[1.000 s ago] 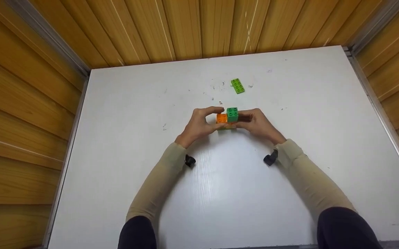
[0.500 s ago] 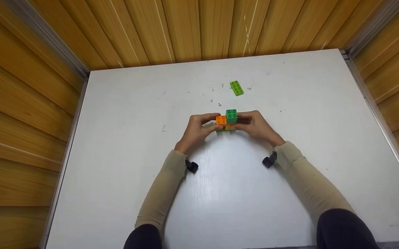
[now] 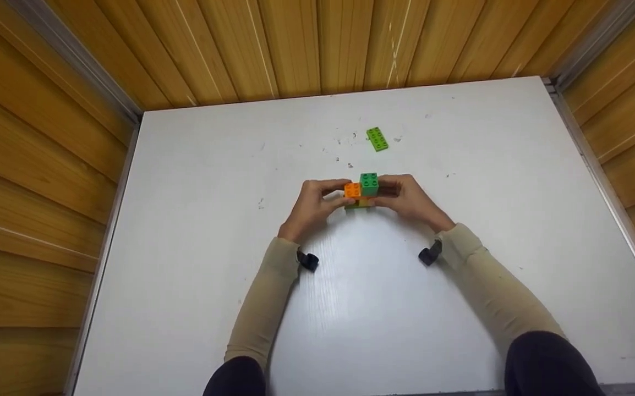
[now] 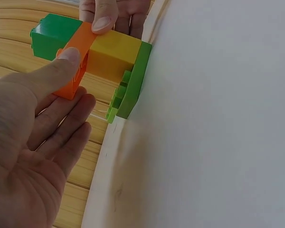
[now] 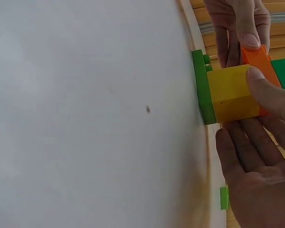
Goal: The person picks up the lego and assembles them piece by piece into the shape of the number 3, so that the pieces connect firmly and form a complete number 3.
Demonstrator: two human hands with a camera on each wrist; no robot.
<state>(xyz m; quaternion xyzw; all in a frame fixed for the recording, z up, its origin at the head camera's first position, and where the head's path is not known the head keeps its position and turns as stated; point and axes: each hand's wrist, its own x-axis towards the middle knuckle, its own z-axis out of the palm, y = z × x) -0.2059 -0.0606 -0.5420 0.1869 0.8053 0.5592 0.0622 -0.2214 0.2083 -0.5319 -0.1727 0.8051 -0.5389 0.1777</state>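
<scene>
A small tower of toy building bricks stands on the table in both hands. Its base is a light green studded plate [image 4: 135, 80], with a yellow brick [image 5: 232, 92] on one end. An orange brick [image 4: 78, 61] lies across the yellow one and overhangs the plate's studs. On top, at the right, sits a darker green brick [image 3: 369, 184]. My left hand [image 3: 316, 204] pinches the overhanging end of the orange brick between thumb and fingers. My right hand [image 3: 405, 197] holds the tower from the right, its thumb on the yellow brick near the orange one.
Beyond the tower lies a loose light green studded plate [image 3: 377, 139]. The white table [image 3: 196, 181] bears small dark marks. Wood-patterned walls [image 3: 295, 49] border it at the back and on both sides.
My left fingers, earlier spread away from the far side of the orange brick, have come in against it. The left forearm has shifted right. My right hand keeps its hold.
</scene>
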